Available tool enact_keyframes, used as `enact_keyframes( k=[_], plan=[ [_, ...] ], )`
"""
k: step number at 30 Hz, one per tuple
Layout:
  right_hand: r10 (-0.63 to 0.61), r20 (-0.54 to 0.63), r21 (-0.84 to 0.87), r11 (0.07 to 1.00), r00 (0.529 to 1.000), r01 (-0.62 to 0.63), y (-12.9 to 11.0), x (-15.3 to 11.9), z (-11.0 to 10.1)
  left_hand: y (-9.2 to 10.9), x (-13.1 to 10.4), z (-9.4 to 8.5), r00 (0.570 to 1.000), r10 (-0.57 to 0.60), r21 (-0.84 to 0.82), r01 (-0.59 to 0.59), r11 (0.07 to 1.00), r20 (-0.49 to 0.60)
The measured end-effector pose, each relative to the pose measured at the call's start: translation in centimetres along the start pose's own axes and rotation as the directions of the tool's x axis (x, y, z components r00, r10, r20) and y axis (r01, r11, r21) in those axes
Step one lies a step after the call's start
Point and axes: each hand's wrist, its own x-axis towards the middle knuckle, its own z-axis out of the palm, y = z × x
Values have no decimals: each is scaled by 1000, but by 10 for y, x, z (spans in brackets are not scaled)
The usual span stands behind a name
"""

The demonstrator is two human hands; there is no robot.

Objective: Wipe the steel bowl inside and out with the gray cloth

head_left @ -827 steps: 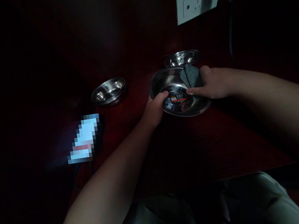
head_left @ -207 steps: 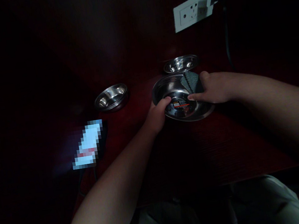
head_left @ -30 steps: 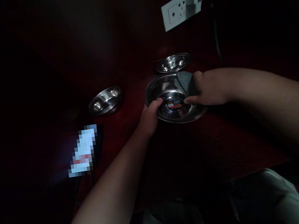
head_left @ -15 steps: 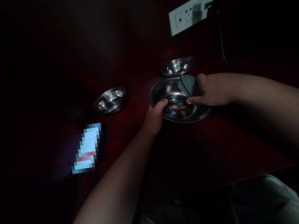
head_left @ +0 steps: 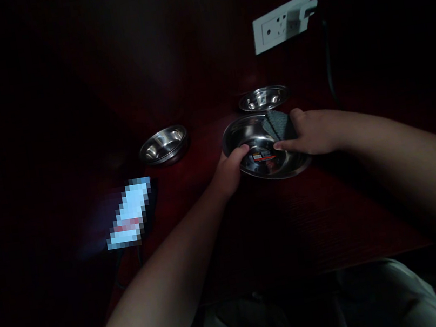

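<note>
A shiny steel bowl [head_left: 255, 167] with a label on its inner base is tilted toward me above the dark red table. My left hand [head_left: 230, 171] grips its left rim, thumb inside the bowl. On the right, my right hand [head_left: 313, 130] holds a grey-green cloth [head_left: 277, 123] against the bowl's inner right side, with the thumb pointing toward the label. Fingers beneath the bowl and behind the cloth are hidden. Just behind it lies another steel bowl [head_left: 263, 99]. Further left sit stacked steel bowls [head_left: 164, 145].
A lit phone [head_left: 129, 212], its screen blurred, lies at the left with a cable. On the wall at the back right is a white socket panel [head_left: 274, 32] with a plug in it and a dark cord [head_left: 327, 59]. The table's front edge runs above my legs.
The whole view has shifted slightly, so things appear a little further right. Both hands keep their hold on the bowl and cloth, with almost no visible movement between them.
</note>
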Motion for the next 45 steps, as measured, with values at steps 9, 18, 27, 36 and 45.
enact_keyframes(
  k=[9, 18, 27, 36, 45],
  plan=[
    [-1, -23, 37, 999, 1000, 2, 3, 3, 4, -2, 1, -1, 1000, -14, -11, 14, 1000, -3],
    [-6, -26, 34, 999, 1000, 7, 4, 3, 5, -1, 1, 0, 1000, -10, -15, 10, 1000, -8],
    [-7, -12, 8, 1000, 1000, 7, 1, 0, 1, -1, 1, -1, 1000, -4, 6, 4, 1000, 2],
    [2, 15, 1, 1000, 1000, -2, -1, -2, -3, -2, 1, 0, 1000, 14, 1, -14, 1000, 4],
    [29, 51, 12, 999, 998, -29, -4, -8, -9, -1, 2, 1, 1000, 13, 10, -13, 1000, 7]
  ],
)
